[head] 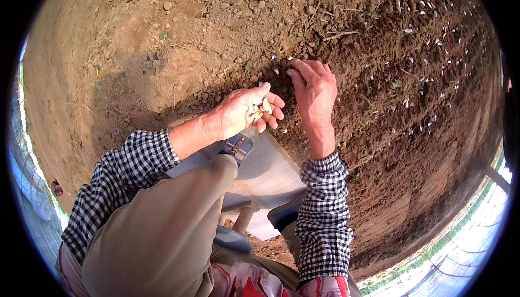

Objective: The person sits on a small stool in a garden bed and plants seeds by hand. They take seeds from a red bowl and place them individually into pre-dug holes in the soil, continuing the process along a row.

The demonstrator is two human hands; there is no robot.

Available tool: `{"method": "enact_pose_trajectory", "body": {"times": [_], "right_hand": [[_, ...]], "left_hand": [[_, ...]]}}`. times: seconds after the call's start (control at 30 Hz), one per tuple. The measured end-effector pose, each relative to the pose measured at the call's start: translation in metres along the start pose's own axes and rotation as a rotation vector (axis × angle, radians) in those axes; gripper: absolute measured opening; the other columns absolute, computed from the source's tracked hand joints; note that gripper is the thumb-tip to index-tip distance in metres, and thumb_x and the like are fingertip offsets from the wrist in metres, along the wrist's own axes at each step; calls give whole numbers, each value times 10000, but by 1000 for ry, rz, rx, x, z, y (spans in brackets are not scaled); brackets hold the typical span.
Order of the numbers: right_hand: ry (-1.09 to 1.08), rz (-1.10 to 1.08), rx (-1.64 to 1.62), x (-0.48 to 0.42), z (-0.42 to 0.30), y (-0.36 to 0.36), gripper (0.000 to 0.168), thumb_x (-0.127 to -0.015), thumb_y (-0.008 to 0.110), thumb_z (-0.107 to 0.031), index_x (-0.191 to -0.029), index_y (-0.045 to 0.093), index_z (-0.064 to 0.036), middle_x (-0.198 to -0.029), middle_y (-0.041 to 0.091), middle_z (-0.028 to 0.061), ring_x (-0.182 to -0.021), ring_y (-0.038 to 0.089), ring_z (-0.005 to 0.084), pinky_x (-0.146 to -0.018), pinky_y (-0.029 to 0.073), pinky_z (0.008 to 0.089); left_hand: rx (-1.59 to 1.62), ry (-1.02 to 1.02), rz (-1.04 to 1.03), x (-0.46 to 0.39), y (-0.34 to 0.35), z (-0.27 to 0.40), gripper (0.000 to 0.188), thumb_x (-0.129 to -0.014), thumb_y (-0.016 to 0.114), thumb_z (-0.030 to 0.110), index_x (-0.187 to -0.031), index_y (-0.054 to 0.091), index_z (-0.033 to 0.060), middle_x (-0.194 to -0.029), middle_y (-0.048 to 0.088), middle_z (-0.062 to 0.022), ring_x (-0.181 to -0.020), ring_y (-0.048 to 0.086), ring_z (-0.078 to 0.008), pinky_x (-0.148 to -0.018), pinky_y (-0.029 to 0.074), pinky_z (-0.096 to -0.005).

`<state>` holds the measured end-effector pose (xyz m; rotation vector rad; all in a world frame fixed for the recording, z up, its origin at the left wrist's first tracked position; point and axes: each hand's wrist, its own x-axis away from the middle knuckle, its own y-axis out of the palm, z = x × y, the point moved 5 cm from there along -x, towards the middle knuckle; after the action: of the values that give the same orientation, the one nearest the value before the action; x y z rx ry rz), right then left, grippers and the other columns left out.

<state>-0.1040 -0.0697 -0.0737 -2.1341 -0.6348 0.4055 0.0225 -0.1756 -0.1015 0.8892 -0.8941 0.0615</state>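
Note:
My left hand [250, 108] is cupped with its palm up, around several pale garlic cloves [260, 109]. To its right, my right hand [315, 87] reaches down to the brown soil with thumb and index finger bent towards each other. A white clove [289, 58] lies right at its index fingertip; whether the fingers touch it cannot be told. Another clove [276, 72] stands in the dark soil just left of the thumb. Many more cloves [408, 30] dot the loose soil [378, 106] on the right in rough rows.
Beneath my hands and between my legs lies a flat grey board [268, 167], with a wooden piece [245, 217] near it. A shoe [237, 148] rests on the board. Dry stalks [340, 35] and clods lie ahead. Translucent sheeting [32, 191] borders the ground.

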Motion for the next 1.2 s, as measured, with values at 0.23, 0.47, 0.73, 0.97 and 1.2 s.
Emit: {"method": "enact_pose_trajectory", "body": {"times": [0.23,0.47,0.73,0.97,1.2], "right_hand": [[-77,-59,-121,36,-45,-30,237,-779,734,-148,-999,695,-68,-916,614,54,-845,577,250,-724,449,380],[-30,-127,-186,47,-44,-34,189,-817,715,-94,-996,695,-37,-922,669,65,-819,604,209,-754,484,341],[702,45,-1408,49,-3,-22,145,-921,650,-16,-1057,690,15,-946,704,54,-836,631,106,-779,527,252],[598,111,-1146,51,-2,-19,133,-880,688,8,-1012,705,6,-910,709,46,-799,647,101,-740,532,247],[410,188,-584,-1,27,-23,69,-846,706,-10,-914,710,-16,-868,716,62,-743,651,106,-670,520,245]], "left_hand": [[144,24,-4,-7,11,4,401,-1026,474,398,-1058,617,25,-916,649,-66,-796,653,-183,-627,557,-315],[115,41,-15,-8,14,7,434,-1039,443,364,-1190,611,-6,-1039,667,-72,-902,648,-157,-755,559,-342],[-28,100,-53,-10,29,33,270,-1010,524,269,-1067,622,24,-894,662,-81,-760,651,-161,-675,542,-284],[-121,102,3,-8,28,32,241,-1002,549,268,-996,622,39,-843,648,-67,-734,637,-152,-627,519,-256],[-4,96,27,-9,11,35,377,-1020,500,362,-1073,637,15,-877,661,-70,-737,642,-154,-628,525,-269]]}}
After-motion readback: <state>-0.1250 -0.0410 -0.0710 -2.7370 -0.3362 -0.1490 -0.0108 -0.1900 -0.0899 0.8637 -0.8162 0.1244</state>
